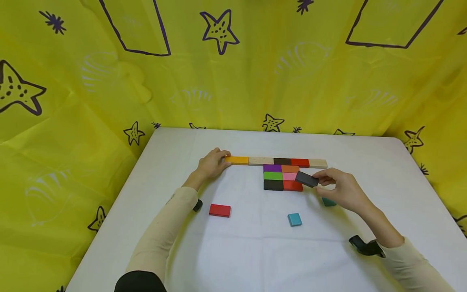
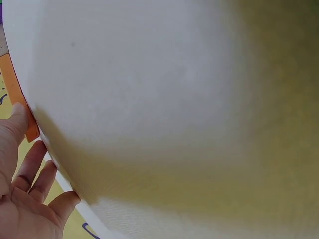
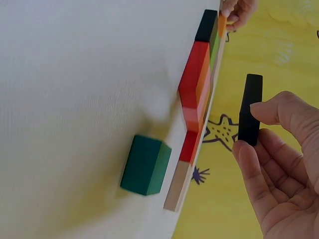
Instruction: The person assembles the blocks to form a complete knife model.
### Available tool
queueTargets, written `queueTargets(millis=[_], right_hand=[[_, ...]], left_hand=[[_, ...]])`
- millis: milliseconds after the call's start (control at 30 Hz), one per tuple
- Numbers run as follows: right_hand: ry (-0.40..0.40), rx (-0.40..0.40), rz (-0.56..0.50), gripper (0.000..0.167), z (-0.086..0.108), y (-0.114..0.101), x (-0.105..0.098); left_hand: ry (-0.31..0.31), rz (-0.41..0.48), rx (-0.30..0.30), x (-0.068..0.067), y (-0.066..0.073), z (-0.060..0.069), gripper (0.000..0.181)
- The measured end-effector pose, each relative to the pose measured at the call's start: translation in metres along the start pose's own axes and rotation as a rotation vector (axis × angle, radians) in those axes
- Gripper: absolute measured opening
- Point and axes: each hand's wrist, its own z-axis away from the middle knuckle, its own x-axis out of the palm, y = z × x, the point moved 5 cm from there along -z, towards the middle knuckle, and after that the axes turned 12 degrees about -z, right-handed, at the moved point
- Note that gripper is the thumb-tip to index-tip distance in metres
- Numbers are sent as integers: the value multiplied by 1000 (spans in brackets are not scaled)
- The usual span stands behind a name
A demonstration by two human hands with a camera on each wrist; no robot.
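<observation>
My right hand [image 1: 343,187] pinches a black block [image 1: 307,179] between thumb and fingertips. This block is raised and tilted beside the right edge of a group of coloured blocks. That group has purple [image 1: 272,168], orange, green, pink, black and red [image 1: 292,185] pieces in two columns. Behind it runs a row with an orange-yellow block [image 1: 238,160] at its left end, then plain wood, dark brown, red and plain wood pieces. My left hand [image 1: 212,163] touches that left end; its thumb rests on the block, with the other fingertips by the table in the left wrist view.
A red block [image 1: 219,210] lies apart at the front left on the white table [image 1: 233,259]. A small turquoise block [image 1: 294,219] lies front of the group. Partly under my right hand sits a green block [image 3: 144,164]. Yellow patterned cloth [image 1: 233,81] hangs behind.
</observation>
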Motion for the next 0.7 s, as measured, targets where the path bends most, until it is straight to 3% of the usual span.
queueTargets(millis=[367, 700], right_hand=[[-17, 68, 36, 32, 0, 16, -15], [-79, 123, 39, 34, -10, 31, -13]], left_hand=[[-1, -2, -6, -2, 1, 2, 33], [-1, 3, -1, -2, 2, 2, 34]])
